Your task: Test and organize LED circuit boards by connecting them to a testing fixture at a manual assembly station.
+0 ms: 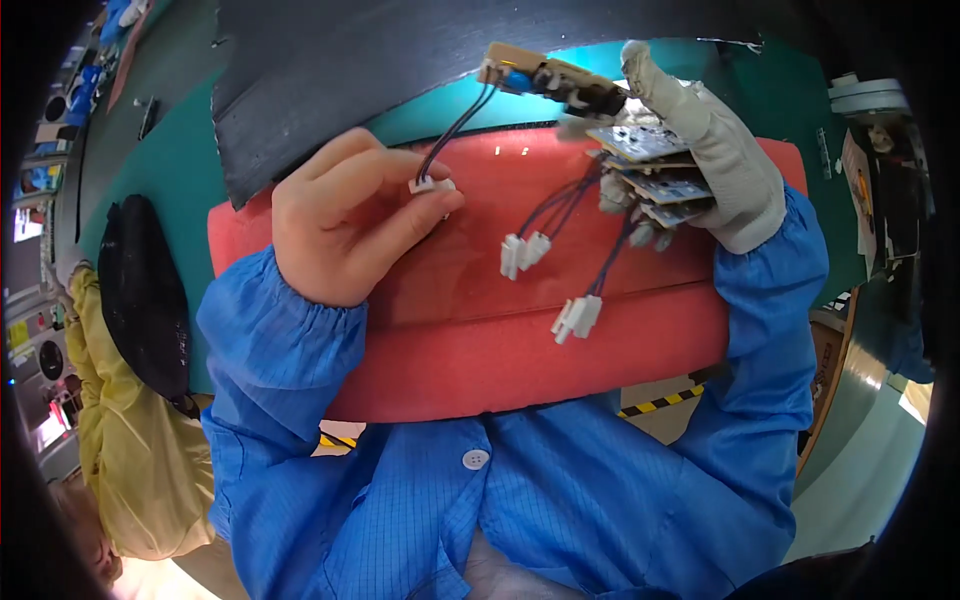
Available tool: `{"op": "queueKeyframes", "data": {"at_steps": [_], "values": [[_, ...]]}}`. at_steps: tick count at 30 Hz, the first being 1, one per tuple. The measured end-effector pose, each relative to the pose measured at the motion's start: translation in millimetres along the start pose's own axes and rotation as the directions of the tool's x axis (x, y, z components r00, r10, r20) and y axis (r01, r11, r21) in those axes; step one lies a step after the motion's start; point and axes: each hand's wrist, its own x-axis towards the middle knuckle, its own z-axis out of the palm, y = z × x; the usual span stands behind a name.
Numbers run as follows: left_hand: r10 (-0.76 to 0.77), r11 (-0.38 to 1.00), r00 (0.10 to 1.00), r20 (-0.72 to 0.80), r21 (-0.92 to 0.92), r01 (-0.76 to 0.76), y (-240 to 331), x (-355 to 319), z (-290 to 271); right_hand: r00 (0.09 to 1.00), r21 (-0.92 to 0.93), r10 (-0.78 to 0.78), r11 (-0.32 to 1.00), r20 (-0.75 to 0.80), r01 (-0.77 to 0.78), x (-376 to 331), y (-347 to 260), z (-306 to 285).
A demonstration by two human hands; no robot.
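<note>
Pinching a small white plug [430, 186] between thumb and forefinger, our bare left hand [340, 215] sits over the left part of a red pad [520, 370]. Two dark wires [453, 130] run from that plug up to a circuit board [545, 68] carrying a blue part, which slants out near our gloved thumb. Our right hand [735, 165], in a white glove, grasps a stack of boards [668, 186] above the pad's right side; we cannot tell how each finger sits among them. More white plugs [577, 318] hang on dark wires below the stack, over the pad. Beyond the pad we see a black sheet [330, 70] and the green table [170, 180], and at far left, a person in yellow clothing [150, 480].
</note>
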Motion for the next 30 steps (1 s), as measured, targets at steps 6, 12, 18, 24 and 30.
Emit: {"op": "queueKeyframes", "data": {"at_steps": [6, 12, 18, 24, 30], "values": [[-0.298, 0.812, 0.927, -0.226, -0.570, 0.122, -23, 5, -13, 0.973, 0.039, -0.227, 0.973, -0.045, 0.229, 5, 8, 4], [-0.526, 0.738, 0.463, -0.713, -0.653, -0.168, -61, 38, -39, 0.943, 0.094, -0.328, 0.942, 0.052, 0.323, 6, 6, 7], [-0.092, 0.986, 0.995, 0.036, -0.137, 0.096, -15, 11, 3, 0.947, 0.203, -0.299, 0.941, 0.119, 0.272, 7, 3, 19], [0.112, 0.993, 0.982, -0.152, 0.054, -0.105, -7, 11, 11, 0.937, 0.189, -0.340, 0.928, 0.074, 0.322, 7, 4, 21], [0.218, 0.974, 0.973, -0.069, 0.074, -0.213, -5, 17, 18, 0.906, 0.120, -0.421, 0.903, 0.051, 0.413, 6, -3, 32]]}}
